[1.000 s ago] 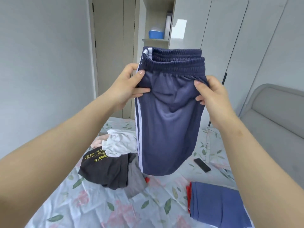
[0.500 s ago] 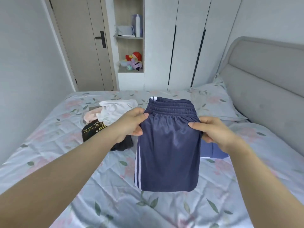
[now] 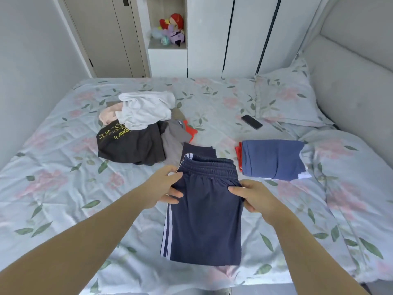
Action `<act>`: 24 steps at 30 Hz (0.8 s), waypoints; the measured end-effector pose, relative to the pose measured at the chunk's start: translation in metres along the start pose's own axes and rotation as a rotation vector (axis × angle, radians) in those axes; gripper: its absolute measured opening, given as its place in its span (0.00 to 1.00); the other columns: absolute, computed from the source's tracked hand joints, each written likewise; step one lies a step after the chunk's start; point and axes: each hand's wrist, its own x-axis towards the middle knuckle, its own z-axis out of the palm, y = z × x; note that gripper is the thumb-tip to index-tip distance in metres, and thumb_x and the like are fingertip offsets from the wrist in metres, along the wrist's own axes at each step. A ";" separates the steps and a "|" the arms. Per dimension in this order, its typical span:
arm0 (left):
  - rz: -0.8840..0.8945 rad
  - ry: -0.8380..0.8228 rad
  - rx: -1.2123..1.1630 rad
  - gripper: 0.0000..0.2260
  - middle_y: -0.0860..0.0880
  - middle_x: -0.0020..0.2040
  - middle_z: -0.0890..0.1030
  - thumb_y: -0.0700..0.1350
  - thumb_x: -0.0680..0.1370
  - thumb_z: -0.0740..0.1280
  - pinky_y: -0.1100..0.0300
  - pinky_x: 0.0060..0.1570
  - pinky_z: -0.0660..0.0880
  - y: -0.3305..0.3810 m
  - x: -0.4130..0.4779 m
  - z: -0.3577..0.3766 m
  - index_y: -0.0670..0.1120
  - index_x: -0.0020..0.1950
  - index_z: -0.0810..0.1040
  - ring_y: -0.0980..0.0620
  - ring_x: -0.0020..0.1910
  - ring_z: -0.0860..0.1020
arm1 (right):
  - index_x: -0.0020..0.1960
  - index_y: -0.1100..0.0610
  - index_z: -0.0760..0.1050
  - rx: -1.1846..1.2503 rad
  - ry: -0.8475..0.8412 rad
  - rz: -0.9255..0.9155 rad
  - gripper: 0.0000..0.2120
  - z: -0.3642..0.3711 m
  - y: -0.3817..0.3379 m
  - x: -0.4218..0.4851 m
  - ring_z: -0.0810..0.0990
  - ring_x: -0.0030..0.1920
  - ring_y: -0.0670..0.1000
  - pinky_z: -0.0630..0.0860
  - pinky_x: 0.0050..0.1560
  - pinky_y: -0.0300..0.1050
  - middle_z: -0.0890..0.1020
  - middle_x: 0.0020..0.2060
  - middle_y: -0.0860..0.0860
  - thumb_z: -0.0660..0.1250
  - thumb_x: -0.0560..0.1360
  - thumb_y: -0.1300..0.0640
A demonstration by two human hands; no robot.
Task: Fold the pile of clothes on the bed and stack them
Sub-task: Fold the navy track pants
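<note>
Shorts (image 3: pixel 204 211) hang between both hands, left (image 3: pixel 163 188) and right (image 3: pixel 253 196) pinching the waistband.

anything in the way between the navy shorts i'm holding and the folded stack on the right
Nothing visible. Only bare sheet lies between the navy shorts and the folded stack; the phone lies farther back.

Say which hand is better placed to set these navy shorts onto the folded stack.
Right, probably. The right hand grips the navy shorts on the side nearer the folded stack; the left hand grips the far side.
</note>
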 end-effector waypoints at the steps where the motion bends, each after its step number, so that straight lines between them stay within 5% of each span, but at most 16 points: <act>1: -0.027 0.003 -0.013 0.07 0.48 0.52 0.74 0.48 0.81 0.60 0.57 0.32 0.79 -0.002 0.006 0.006 0.49 0.58 0.72 0.51 0.32 0.80 | 0.42 0.61 0.73 0.017 -0.008 0.026 0.06 -0.003 0.006 0.009 0.58 0.19 0.44 0.55 0.20 0.33 0.65 0.28 0.51 0.66 0.76 0.60; 7: -0.162 0.065 -0.037 0.08 0.46 0.54 0.75 0.47 0.82 0.60 0.54 0.33 0.80 -0.008 0.058 0.032 0.47 0.59 0.72 0.48 0.36 0.82 | 0.42 0.60 0.74 0.083 -0.068 0.187 0.05 -0.019 0.035 0.075 0.62 0.22 0.47 0.60 0.24 0.35 0.67 0.28 0.51 0.66 0.76 0.61; 10: -0.204 0.102 -0.057 0.08 0.45 0.52 0.76 0.46 0.82 0.60 0.53 0.34 0.82 -0.004 0.090 0.039 0.47 0.59 0.72 0.46 0.39 0.82 | 0.46 0.60 0.74 0.009 -0.081 0.222 0.04 -0.025 0.036 0.113 0.72 0.22 0.47 0.70 0.29 0.37 0.74 0.33 0.53 0.65 0.77 0.59; 15: -0.096 0.245 -0.126 0.08 0.43 0.59 0.75 0.44 0.82 0.59 0.54 0.40 0.81 0.019 0.166 0.040 0.46 0.60 0.70 0.48 0.43 0.81 | 0.62 0.63 0.71 0.056 0.004 0.163 0.14 -0.023 0.012 0.187 0.83 0.41 0.53 0.77 0.44 0.48 0.80 0.44 0.54 0.61 0.79 0.58; 17: -0.036 0.259 -0.162 0.18 0.50 0.62 0.71 0.44 0.82 0.59 0.55 0.46 0.79 0.024 0.197 0.041 0.52 0.71 0.61 0.50 0.46 0.77 | 0.73 0.54 0.61 0.189 -0.012 0.079 0.22 -0.018 0.002 0.212 0.77 0.61 0.54 0.73 0.53 0.44 0.74 0.60 0.49 0.60 0.80 0.58; 19: 0.004 0.223 -0.104 0.30 0.53 0.62 0.68 0.42 0.81 0.61 0.61 0.45 0.72 0.021 0.217 0.045 0.54 0.77 0.48 0.54 0.47 0.72 | 0.78 0.48 0.48 0.248 -0.003 -0.001 0.31 -0.010 0.000 0.230 0.60 0.74 0.51 0.62 0.68 0.48 0.58 0.74 0.47 0.59 0.81 0.58; 21: 0.058 0.183 0.037 0.34 0.51 0.73 0.60 0.37 0.80 0.62 0.69 0.44 0.71 0.004 0.230 0.050 0.49 0.78 0.45 0.54 0.56 0.72 | 0.78 0.52 0.46 0.228 0.022 -0.047 0.31 0.001 0.018 0.240 0.55 0.76 0.51 0.55 0.73 0.47 0.53 0.77 0.49 0.58 0.81 0.61; 24: 0.078 0.004 0.324 0.32 0.51 0.78 0.49 0.35 0.80 0.60 0.65 0.67 0.58 -0.046 0.231 0.050 0.47 0.78 0.45 0.54 0.76 0.53 | 0.78 0.51 0.45 -0.030 -0.012 -0.043 0.31 0.023 0.076 0.235 0.51 0.77 0.49 0.53 0.75 0.51 0.51 0.77 0.47 0.58 0.81 0.61</act>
